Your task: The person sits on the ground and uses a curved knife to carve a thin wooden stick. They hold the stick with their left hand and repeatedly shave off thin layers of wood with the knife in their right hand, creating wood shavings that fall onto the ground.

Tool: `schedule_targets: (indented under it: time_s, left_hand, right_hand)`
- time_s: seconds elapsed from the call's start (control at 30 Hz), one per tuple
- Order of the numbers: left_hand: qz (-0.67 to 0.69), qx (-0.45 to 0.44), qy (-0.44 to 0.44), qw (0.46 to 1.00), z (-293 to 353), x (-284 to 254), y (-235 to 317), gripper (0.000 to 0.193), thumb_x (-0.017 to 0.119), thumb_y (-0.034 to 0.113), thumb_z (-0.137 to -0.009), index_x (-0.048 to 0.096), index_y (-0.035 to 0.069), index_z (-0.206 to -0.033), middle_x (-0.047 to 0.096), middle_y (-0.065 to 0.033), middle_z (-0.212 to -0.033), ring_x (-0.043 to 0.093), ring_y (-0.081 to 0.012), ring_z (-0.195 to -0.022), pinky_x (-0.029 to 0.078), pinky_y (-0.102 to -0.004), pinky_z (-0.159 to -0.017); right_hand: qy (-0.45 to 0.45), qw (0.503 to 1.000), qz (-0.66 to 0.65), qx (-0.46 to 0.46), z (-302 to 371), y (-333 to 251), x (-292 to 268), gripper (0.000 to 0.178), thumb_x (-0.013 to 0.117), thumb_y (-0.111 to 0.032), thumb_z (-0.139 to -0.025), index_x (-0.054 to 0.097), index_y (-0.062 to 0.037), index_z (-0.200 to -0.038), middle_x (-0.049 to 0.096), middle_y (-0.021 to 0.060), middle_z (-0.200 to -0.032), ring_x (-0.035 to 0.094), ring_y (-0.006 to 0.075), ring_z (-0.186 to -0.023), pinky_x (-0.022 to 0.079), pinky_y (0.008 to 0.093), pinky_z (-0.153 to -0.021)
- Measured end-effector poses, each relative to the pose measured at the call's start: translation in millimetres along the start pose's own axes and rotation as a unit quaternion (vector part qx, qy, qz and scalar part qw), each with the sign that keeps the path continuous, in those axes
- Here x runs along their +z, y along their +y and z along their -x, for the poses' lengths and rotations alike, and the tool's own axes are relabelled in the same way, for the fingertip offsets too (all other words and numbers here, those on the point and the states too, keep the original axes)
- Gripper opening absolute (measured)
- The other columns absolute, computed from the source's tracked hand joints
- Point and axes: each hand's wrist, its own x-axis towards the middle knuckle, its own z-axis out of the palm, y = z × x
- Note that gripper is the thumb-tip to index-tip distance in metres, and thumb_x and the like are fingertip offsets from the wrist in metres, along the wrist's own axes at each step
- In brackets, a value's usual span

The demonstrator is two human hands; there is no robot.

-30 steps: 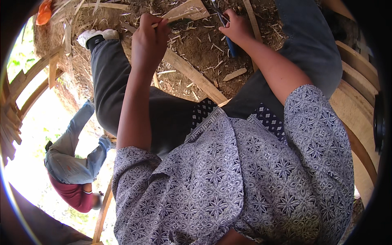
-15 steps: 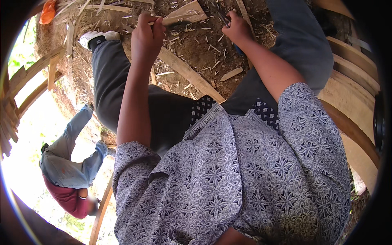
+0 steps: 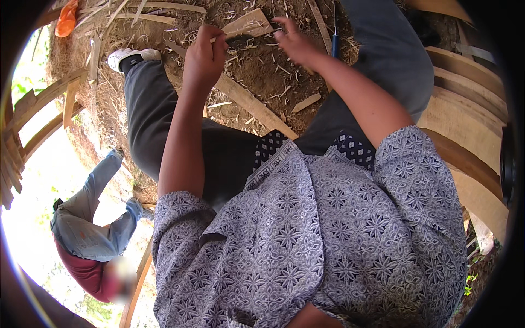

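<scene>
We count two hands of our own at work over one flat wooden piece (image 3: pixel 249 24), a pale wedge-shaped offcut lying on the dirt ground (image 3: pixel 268 71) at the top of the view. Our left hand (image 3: pixel 203 54) sits just left of that wooden piece, its fingers curled tight around a thin sliver (image 3: pixel 232 38) that runs from the fist to the piece's lower edge; what exactly the sliver is, we cannot tell. Our right hand (image 3: pixel 295 41) hovers just right of the wooden piece with fingers spread apart, holding nothing we can see. One long plank (image 3: pixel 257 106) slants across the ground below the wooden piece, passing under our left wrist, and one short chip (image 3: pixel 306 102) lies to its right. One blue-handled tool (image 3: pixel 334 44) stands in the dirt right of our right hand. One white shoe (image 3: pixel 128 56) rests well left of the wooden piece, and one orange scrap (image 3: pixel 66 19) lies farther left at the platform's edge. Curved wooden slats (image 3: pixel 465 98) hem in the right side. One other person (image 3: pixel 87 235) in jeans is far below and left, beyond the platform's rim, where the ground drops away.
</scene>
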Motion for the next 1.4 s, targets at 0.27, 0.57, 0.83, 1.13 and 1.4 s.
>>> schedule_targets:
  time_s: [0.27,0.57,0.83,1.13,1.4]
  left_hand:
    - [-0.071,0.048,-0.052,0.995,0,4,1,0.011,0.057,0.010,-0.101,0.054,0.002,-0.108,0.070,-0.0145,-0.083,0.073,-0.0291,-0.073,0.056,-0.0387,-0.065]
    - [-0.052,0.086,-0.055,0.993,-2,2,5,0.014,0.063,0.012,-0.097,0.053,0.005,-0.103,0.066,-0.0181,-0.085,0.065,-0.0442,-0.078,0.052,-0.0518,-0.065]
    - [-0.049,0.019,-0.056,0.997,-7,-3,9,0.012,0.062,0.011,-0.098,0.053,0.004,-0.102,0.069,-0.0180,-0.082,0.069,-0.0410,-0.079,0.054,-0.0480,-0.066]
    - [-0.056,0.014,-0.053,0.997,-9,-4,10,0.012,0.063,0.010,-0.098,0.053,0.005,-0.102,0.070,-0.0165,-0.080,0.070,-0.0387,-0.076,0.055,-0.0455,-0.064]
    - [-0.059,0.063,-0.064,0.994,-10,0,13,0.013,0.064,0.013,-0.099,0.054,0.005,-0.102,0.068,-0.0167,-0.080,0.069,-0.0388,-0.075,0.054,-0.0456,-0.064]
  right_hand:
    - [-0.059,0.993,-0.030,-0.093,-1,-28,20,0.031,0.055,-0.033,-0.105,0.057,-0.0176,-0.132,0.058,0.0023,-0.075,0.054,0.0116,-0.066,0.044,0.0308,-0.061]
    - [-0.010,0.992,0.022,-0.121,-11,-2,26,0.023,0.059,-0.030,-0.103,0.061,-0.0113,-0.116,0.058,0.0073,-0.072,0.057,0.0162,-0.063,0.046,0.0365,-0.062]
    - [0.062,0.989,0.053,-0.123,-21,51,7,0.022,0.057,-0.032,-0.104,0.060,-0.0128,-0.114,0.055,0.0045,-0.068,0.057,0.0159,-0.060,0.044,0.0371,-0.058]
    - [-0.011,0.994,-0.018,-0.112,-12,-25,28,0.029,0.057,-0.041,-0.102,0.063,-0.0149,-0.115,0.063,0.0083,-0.077,0.065,0.0237,-0.073,0.049,0.0412,-0.068]
    - [0.000,0.993,0.049,-0.104,-27,27,17,0.031,0.058,-0.043,-0.100,0.062,-0.0146,-0.113,0.070,0.0118,-0.087,0.070,0.0318,-0.082,0.052,0.0458,-0.075]
